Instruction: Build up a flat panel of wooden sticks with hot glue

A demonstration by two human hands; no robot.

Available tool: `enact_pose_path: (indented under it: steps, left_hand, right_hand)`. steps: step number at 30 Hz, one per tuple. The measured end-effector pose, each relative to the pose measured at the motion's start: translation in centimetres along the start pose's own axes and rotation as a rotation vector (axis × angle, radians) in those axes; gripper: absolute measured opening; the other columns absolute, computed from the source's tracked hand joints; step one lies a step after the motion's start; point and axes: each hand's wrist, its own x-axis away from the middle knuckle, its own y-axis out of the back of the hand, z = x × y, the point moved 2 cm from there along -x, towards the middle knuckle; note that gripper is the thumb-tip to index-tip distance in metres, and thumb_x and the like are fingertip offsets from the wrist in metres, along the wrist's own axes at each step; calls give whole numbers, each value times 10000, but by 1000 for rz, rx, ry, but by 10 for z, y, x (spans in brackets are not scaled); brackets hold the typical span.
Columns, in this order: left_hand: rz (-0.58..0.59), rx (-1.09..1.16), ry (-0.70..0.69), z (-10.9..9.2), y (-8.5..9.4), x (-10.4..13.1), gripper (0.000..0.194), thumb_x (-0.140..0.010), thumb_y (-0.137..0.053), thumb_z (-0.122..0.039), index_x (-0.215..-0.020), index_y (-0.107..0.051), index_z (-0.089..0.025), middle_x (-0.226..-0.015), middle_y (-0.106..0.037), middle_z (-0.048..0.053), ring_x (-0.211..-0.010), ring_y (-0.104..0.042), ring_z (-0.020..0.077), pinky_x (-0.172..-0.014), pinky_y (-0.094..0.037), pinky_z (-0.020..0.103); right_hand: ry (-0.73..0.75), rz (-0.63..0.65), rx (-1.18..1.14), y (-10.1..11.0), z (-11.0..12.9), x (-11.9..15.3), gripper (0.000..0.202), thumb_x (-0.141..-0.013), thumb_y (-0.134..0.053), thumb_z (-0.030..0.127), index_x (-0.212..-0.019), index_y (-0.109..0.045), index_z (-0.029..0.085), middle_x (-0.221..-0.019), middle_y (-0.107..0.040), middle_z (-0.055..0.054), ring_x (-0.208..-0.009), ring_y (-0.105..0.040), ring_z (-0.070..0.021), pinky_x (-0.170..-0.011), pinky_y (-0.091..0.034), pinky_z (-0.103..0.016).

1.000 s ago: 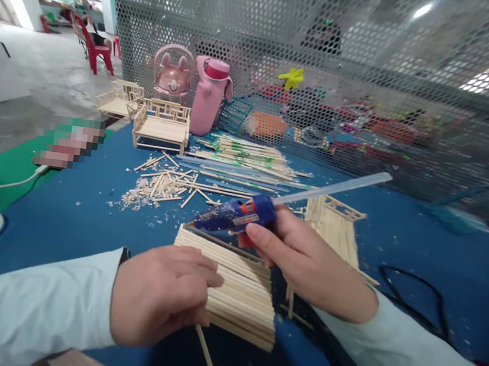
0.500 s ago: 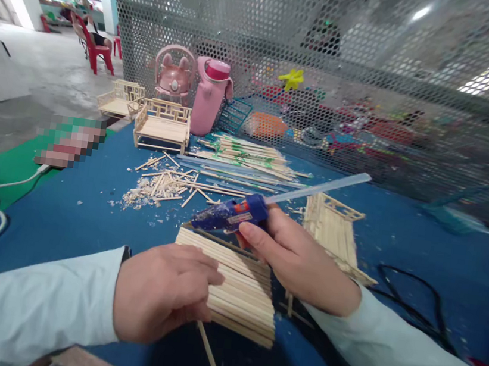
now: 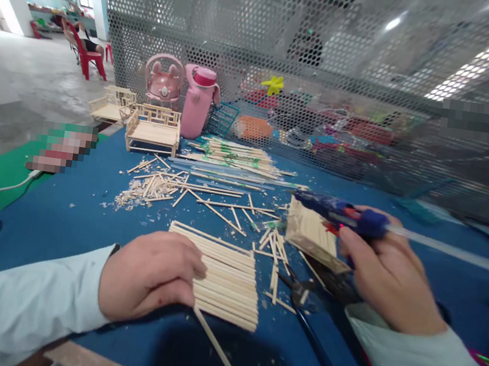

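Near the front of the blue table lies a flat panel of pale wooden sticks [image 3: 226,283] set side by side. My left hand [image 3: 153,276] rests on its left part, with thumb and fingers pinched on a single thin stick [image 3: 220,351] that slants toward the front edge. To the right, my right hand [image 3: 390,271] grips a blue glue gun [image 3: 343,214], held in the air with its nozzle pointing left. A clear glue stick [image 3: 456,251] sticks out of its back. Beneath the nozzle stands a small stick-built piece [image 3: 310,231].
Pliers [image 3: 301,292] and short cut sticks [image 3: 275,244] lie right of the panel. Behind are shavings [image 3: 135,192], bagged sticks [image 3: 234,154], a small wooden bench [image 3: 154,132] and a pink bottle [image 3: 198,105]. A perforated metal screen [image 3: 244,45] closes the back.
My right hand has moved right with the glue gun, away from the panel, uncovering the cut sticks and pliers. My left hand stays at the panel. The view has shifted slightly.
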Motion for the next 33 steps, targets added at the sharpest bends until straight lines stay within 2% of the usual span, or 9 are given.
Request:
enact_pose_path:
  steps: [2, 5, 10, 19, 22, 25, 29, 32, 33]
  left_hand:
    - [-81, -28, -23, -3, 7, -2, 112, -865, -498, -270, -851, -571, -186, -796, -690, 76, -808, -638, 173, -775, -503, 312]
    - [-204, -107, 27, -3, 13, -3, 51, -828, -555, -222, -826, -594, -190, -710, -671, 59, -727, -628, 169, -690, -502, 300]
    - [-324, -236, 187, 8, 16, 2, 63, -771, -590, -145, -725, -611, -182, -679, -662, 24, -672, -613, 142, -649, -481, 259]
    - [-319, -406, 325, 20, 20, 3, 130, -789, -555, -251, -693, -613, -185, -652, -662, -3, -602, -608, 122, -583, -458, 217]
    - [-291, -403, 321, 20, 19, 1, 143, -791, -547, -263, -691, -615, -186, -646, -664, -2, -592, -610, 123, -570, -458, 214]
    - [-275, -393, 327, 19, 17, 1, 149, -791, -545, -267, -691, -619, -185, -642, -666, 0, -583, -610, 125, -565, -459, 216]
    - [-302, -340, 308, 13, 15, 1, 135, -781, -547, -240, -677, -612, -183, -642, -656, 8, -600, -607, 132, -581, -471, 230]
    - [-315, -282, 235, 6, 12, 1, 90, -768, -559, -184, -688, -601, -188, -655, -650, 17, -652, -609, 144, -626, -486, 252]
    - [-318, -271, 210, 4, 11, 1, 80, -765, -563, -165, -697, -597, -190, -657, -647, 16, -659, -607, 143, -634, -488, 255]
  right_hand:
    - [11, 61, 162, -9, -13, 2, 365, -832, -380, 324, -1080, -515, 93, -937, -630, -182, -726, -612, -244, -614, -439, -331]
    - [57, 201, 343, -24, -18, 2, 374, -837, -370, 288, -1127, -471, 76, -862, -651, -173, -594, -594, -241, -543, -399, -332]
    - [99, 216, 385, -33, -8, 2, 359, -817, -380, 239, -1127, -477, 86, -1058, -614, -194, -891, -597, -315, -672, -417, -372]
    - [-94, 369, 274, -26, -16, 7, 476, -788, -360, 182, -1258, -391, 111, -1210, -558, -162, -1030, -565, -312, -818, -436, -436]
    - [-104, 317, 208, -24, -22, 6, 534, -745, -385, 157, -1275, -384, 103, -1262, -520, -161, -1093, -531, -304, -866, -432, -438]
    - [-63, 102, 122, -13, -18, 6, 512, -705, -407, 122, -1214, -448, 86, -1193, -560, -175, -1037, -559, -281, -866, -443, -418]
    - [152, -284, -78, 12, 13, 20, 262, -799, -451, 224, -1024, -551, 132, -901, -639, -113, -771, -599, -205, -745, -480, -352]
    - [622, -79, -198, 14, 53, 39, 263, -839, -481, 325, -1033, -556, 164, -902, -662, -87, -821, -602, -193, -748, -472, -329]
    - [704, 3, -221, 12, 64, 45, 248, -849, -486, 308, -1033, -560, 161, -880, -672, -78, -800, -604, -183, -730, -472, -316]
